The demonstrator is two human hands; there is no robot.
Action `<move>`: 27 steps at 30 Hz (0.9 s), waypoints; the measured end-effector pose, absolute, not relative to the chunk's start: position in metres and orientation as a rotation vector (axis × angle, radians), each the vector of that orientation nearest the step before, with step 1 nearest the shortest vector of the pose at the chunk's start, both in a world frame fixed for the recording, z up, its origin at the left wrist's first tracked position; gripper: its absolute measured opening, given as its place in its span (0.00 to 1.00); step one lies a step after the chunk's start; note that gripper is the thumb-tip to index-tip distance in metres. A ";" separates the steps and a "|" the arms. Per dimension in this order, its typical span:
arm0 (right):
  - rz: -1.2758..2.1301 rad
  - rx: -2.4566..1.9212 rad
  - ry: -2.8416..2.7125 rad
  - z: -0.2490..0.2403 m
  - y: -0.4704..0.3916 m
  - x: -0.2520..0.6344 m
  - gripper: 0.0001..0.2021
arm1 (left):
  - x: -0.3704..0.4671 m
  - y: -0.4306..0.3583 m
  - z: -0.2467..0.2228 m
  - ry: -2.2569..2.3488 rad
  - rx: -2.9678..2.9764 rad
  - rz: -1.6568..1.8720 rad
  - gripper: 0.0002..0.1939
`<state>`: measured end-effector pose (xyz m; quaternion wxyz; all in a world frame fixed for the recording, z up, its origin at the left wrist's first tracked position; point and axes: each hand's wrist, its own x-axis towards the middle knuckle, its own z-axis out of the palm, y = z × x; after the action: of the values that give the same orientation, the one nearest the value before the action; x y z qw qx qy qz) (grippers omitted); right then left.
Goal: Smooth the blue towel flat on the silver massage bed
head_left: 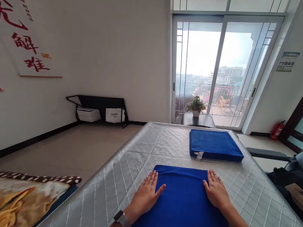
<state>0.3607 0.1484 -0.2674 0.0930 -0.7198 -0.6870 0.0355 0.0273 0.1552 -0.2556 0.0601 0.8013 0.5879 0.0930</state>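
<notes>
With the left hand (146, 194) and right hand (216, 190) apart and laid flat at opposite sides of the blue cloth (181, 218) on the quilted cover (111, 184), even outward pressure probably best suited smoothing its rippled far end.

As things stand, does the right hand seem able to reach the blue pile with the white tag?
Probably yes: the blue pile lies ahead of the right hand, with only silver quilted cover visible between them. The hand would just need to leave the nearer blue cloth.
</notes>
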 end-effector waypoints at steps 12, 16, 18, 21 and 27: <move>0.067 -2.123 -2.038 -0.262 0.145 0.366 0.33 | 0.076 0.153 -0.229 1.574 2.614 0.253 0.42; 0.050 -2.093 -2.045 -0.266 0.143 0.369 0.33 | 0.155 0.145 -0.225 1.206 2.776 0.260 0.39; 0.032 -2.072 -2.075 -0.269 0.142 0.372 0.32 | 0.197 0.145 -0.230 1.092 2.829 0.312 0.38; -0.009 -2.051 -2.118 -0.274 0.141 0.376 0.31 | 0.240 0.151 -0.239 1.073 2.811 0.408 0.36; 0.004 -2.084 -2.082 -0.272 0.144 0.374 0.31 | 0.228 0.164 -0.253 1.263 2.697 0.400 0.39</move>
<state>0.3744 0.1436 -0.2724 0.0977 -0.7041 -0.7034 0.0014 0.2281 0.1638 -0.2532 0.0685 0.8955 0.4192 0.1330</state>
